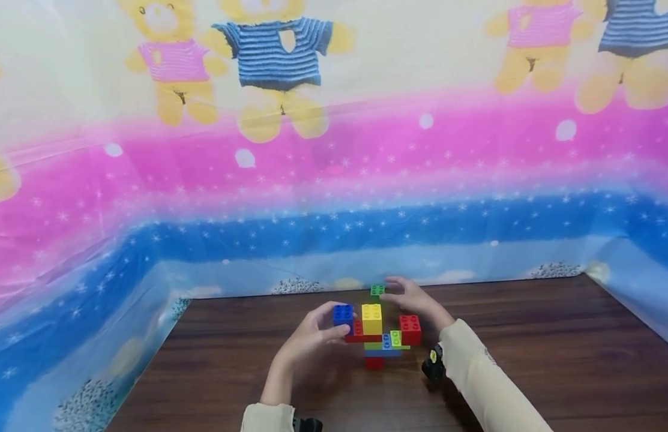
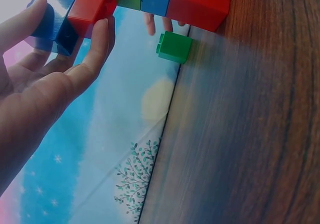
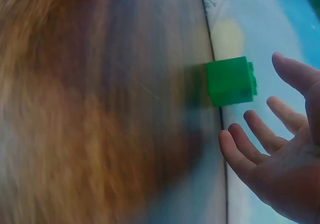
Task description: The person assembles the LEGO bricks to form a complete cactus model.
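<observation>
My left hand (image 1: 308, 336) grips the dark blue brick (image 1: 343, 314) at the left end of a built toy-brick structure, thumb in front and fingers behind. Beside that brick are a red brick (image 2: 93, 4) and a tall yellow brick (image 1: 372, 320). Light green and blue pieces run below them, above a red brick (image 1: 374, 363) at the bottom. Another red brick (image 1: 410, 330) forms the right end. Behind the structure a green brick (image 1: 377, 290) stands on the table. My right hand (image 1: 412, 300) is beside it, fingers spread and apart from it in the right wrist view.
The brown wooden table (image 1: 215, 354) ends at the back against a printed cloth (image 1: 323, 240) with teddy bears, which also hangs along the sides. A black wrist camera (image 1: 433, 362) sits at the right sleeve (image 1: 479, 372).
</observation>
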`<move>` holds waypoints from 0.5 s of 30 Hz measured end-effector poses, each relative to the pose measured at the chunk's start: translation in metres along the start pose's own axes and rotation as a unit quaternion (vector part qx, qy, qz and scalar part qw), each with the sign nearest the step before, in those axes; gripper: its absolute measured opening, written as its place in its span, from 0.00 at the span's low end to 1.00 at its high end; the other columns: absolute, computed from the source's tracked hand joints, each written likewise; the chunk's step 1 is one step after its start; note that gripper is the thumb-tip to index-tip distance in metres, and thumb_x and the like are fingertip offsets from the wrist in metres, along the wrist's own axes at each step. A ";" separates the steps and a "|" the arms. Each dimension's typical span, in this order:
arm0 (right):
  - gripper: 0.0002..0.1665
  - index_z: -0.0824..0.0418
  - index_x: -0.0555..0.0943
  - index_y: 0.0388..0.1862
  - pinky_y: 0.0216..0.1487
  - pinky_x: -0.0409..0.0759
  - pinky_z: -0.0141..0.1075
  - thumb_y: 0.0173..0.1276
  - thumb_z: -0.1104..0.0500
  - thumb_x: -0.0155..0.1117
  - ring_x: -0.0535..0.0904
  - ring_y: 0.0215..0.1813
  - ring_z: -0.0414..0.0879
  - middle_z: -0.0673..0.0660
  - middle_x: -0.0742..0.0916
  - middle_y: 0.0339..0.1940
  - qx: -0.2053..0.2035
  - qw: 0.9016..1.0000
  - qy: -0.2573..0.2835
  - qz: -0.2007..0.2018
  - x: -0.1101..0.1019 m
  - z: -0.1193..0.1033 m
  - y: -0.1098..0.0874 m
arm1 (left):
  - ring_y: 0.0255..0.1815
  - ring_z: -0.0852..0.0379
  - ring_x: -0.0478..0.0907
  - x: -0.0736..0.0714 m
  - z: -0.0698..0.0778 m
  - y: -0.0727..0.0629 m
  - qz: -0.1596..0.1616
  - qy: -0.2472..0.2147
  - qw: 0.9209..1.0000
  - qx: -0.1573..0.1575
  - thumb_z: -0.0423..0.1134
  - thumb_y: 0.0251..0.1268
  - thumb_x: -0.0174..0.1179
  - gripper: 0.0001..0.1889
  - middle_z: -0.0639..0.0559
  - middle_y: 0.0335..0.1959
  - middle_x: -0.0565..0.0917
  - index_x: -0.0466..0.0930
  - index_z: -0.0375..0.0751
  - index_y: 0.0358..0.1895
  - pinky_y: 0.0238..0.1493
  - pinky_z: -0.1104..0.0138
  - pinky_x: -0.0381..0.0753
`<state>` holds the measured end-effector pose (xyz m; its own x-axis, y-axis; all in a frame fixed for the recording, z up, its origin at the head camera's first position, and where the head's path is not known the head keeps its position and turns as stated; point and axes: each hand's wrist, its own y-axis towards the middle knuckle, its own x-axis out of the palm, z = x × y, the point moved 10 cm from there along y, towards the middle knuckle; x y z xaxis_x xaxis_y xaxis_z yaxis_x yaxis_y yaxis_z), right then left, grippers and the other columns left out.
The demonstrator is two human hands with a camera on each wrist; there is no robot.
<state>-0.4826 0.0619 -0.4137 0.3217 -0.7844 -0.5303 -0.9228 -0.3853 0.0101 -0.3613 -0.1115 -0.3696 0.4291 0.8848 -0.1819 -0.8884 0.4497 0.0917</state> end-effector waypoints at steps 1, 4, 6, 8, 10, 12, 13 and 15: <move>0.38 0.64 0.61 0.74 0.63 0.75 0.57 0.71 0.51 0.60 0.68 0.70 0.68 0.71 0.68 0.72 0.006 1.000 0.001 0.003 0.001 0.002 0.001 | 0.55 0.52 0.79 0.000 0.000 0.000 0.001 0.000 1.000 -0.002 0.39 0.70 0.58 0.26 0.29 0.61 0.74 0.65 0.30 0.66 0.57 0.53 0.82; 0.39 0.64 0.61 0.75 0.66 0.70 0.60 0.71 0.50 0.61 0.65 0.71 0.69 0.71 0.68 0.73 0.013 1.000 -0.016 0.012 0.003 0.005 0.002 | 0.55 0.52 0.79 0.001 0.000 0.001 0.002 0.001 1.000 -0.007 0.40 0.70 0.58 0.26 0.31 0.61 0.74 0.66 0.32 0.66 0.58 0.53 0.81; 0.40 0.64 0.60 0.75 0.69 0.66 0.62 0.70 0.51 0.61 0.62 0.73 0.69 0.71 0.67 0.74 0.011 0.999 -0.032 0.015 0.005 0.005 0.003 | 0.55 0.52 0.79 0.002 0.000 0.002 0.002 0.003 1.000 -0.007 0.40 0.70 0.58 0.25 0.31 0.61 0.74 0.66 0.33 0.65 0.58 0.52 0.81; 0.40 0.66 0.60 0.74 0.70 0.64 0.63 0.70 0.52 0.61 0.60 0.74 0.70 0.72 0.65 0.74 0.000 0.999 -0.044 0.017 0.007 0.004 0.004 | 0.57 0.50 0.78 0.003 0.000 0.002 -0.001 0.004 1.000 -0.005 0.40 0.70 0.58 0.26 0.30 0.62 0.74 0.65 0.32 0.65 0.59 0.51 0.81; 0.38 0.68 0.61 0.74 0.70 0.63 0.64 0.70 0.54 0.61 0.60 0.74 0.70 0.72 0.65 0.74 -0.009 0.999 -0.046 0.020 0.010 0.003 0.005 | 0.58 0.49 0.78 0.003 0.000 0.001 -0.001 0.004 1.000 -0.006 0.40 0.70 0.58 0.26 0.30 0.62 0.74 0.65 0.32 0.66 0.59 0.51 0.81; 0.37 0.69 0.61 0.73 0.70 0.65 0.63 0.70 0.57 0.60 0.61 0.73 0.70 0.73 0.66 0.73 -0.017 0.999 -0.037 0.021 0.014 0.002 0.007 | 0.59 0.48 0.78 0.002 0.000 0.000 0.000 0.006 1.000 -0.006 0.40 0.70 0.58 0.26 0.31 0.63 0.74 0.65 0.32 0.66 0.59 0.52 0.81; 0.36 0.69 0.62 0.72 0.69 0.66 0.62 0.70 0.58 0.60 0.62 0.73 0.70 0.73 0.67 0.72 -0.020 0.999 -0.032 0.023 0.016 0.003 0.008 | 0.60 0.48 0.78 0.001 0.000 0.000 0.002 0.006 1.000 -0.007 0.40 0.70 0.58 0.26 0.31 0.63 0.74 0.65 0.32 0.66 0.59 0.52 0.80; 0.34 0.69 0.64 0.71 0.69 0.67 0.61 0.70 0.58 0.60 0.64 0.72 0.69 0.72 0.70 0.71 -0.016 0.999 -0.020 0.032 0.019 0.006 0.009 | 0.59 0.48 0.78 0.000 -0.001 -0.001 0.004 0.006 1.000 -0.009 0.39 0.70 0.58 0.26 0.31 0.63 0.74 0.65 0.32 0.66 0.59 0.51 0.80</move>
<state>-0.4863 0.0467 -0.4289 0.2522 -0.7883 -0.5612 -0.9338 -0.3503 0.0724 -0.3608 -0.1120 -0.3703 0.4196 0.8871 -0.1922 -0.8950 0.4396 0.0751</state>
